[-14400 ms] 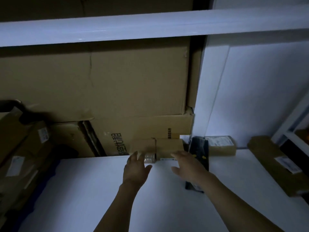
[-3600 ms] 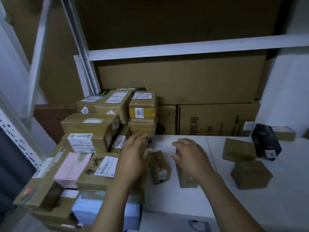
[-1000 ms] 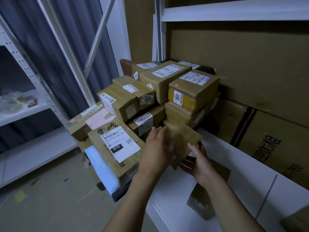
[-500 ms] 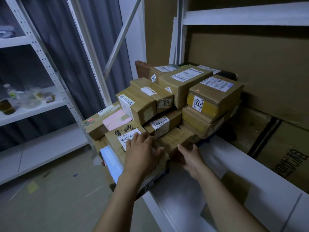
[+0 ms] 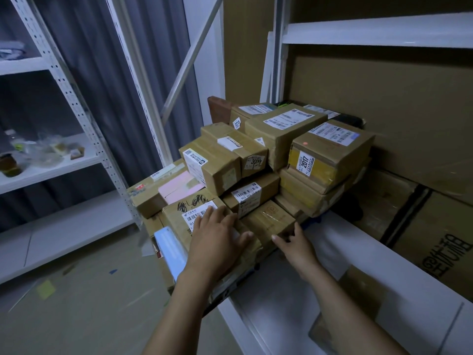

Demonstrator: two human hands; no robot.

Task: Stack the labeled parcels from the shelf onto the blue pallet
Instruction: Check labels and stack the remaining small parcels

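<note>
Nearest on the right, a plain brown parcel [image 5: 358, 298] lies alone on the white shelf [image 5: 345, 242], waiting its turn. Just beyond it the two forearms reach in to the near edge of the heap of parcels [image 5: 256, 160] that stands at the shelf's left end.

The left hand [image 5: 217, 242] lies flat with its fingers spread on top of a scrawled, labelled parcel [image 5: 179, 210], pressing down and gripping nothing. The right hand [image 5: 297, 248] sets its outstretched thumb and forefinger against the near edge of the small taped parcel [image 5: 268, 217]. It pushes or steadies the parcel and does not close round it. That parcel sits low in the heap, wedged between the scrawled one and the boxes behind.

It looks like light, stiff cardboard. The glossy tape on top may slip under the fingers, so the better hold is across its two short sides, not the top face. Boxes lean over it from behind, so pushing it in square seems safer than lifting it.

To the left, a pale blue packet [image 5: 167, 245] juts from the heap's side. Farther back the heap climbs to a box marked 2017 [image 5: 330, 155], and large cartons [image 5: 409, 98] fill the far wall. The blue pallet cannot be made out under the load.
</note>
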